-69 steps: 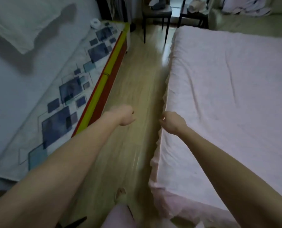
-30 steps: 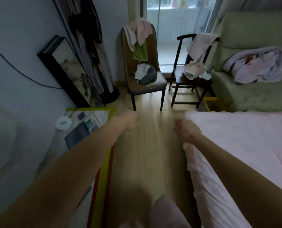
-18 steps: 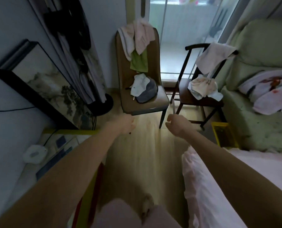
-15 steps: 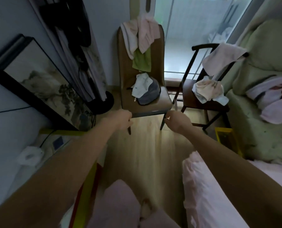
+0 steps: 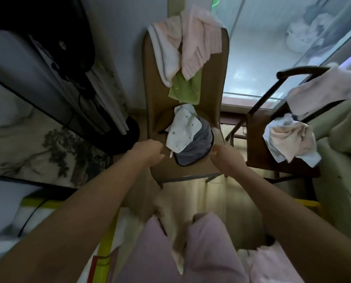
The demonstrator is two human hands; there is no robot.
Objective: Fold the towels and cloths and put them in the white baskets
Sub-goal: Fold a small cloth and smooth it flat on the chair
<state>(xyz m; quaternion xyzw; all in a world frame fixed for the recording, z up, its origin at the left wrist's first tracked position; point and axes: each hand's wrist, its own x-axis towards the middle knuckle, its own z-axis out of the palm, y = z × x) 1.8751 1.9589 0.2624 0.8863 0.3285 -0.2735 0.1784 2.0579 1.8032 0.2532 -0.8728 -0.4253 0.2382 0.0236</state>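
Both arms reach forward over the front of a brown chair (image 5: 191,164). Left hand (image 5: 148,153) has its fingers curled in, holding nothing, at the seat's left front edge. Right hand (image 5: 225,158) is likewise curled and holds nothing, at the seat's right front edge. The hands are apart, with the seat's cloths between them. On the seat: a white cloth (image 5: 182,129) with small stars lies on top of a grey cloth (image 5: 199,146), both crumpled (a small tag hangs off the white one's lower corner, near the left hand). Neither hand touches them. Over the chair back: a white towel (image 5: 166,56) with a grey border at left, a pink towel (image 5: 199,43) beside and partly over it, and a green cloth (image 5: 185,88) hanging below both. To the right stands a dark wooden chair (image 5: 258,144); a pale pink towel (image 5: 321,88) is draped over its back rail, and a heap of cream and light blue cloths (image 5: 291,139) sits on its seat. Pink trouser legs (image 5: 207,252) fill the lower centre. A framed ink painting (image 5: 37,148) leans at the left wall. The white baskets are not identifiable in this view.
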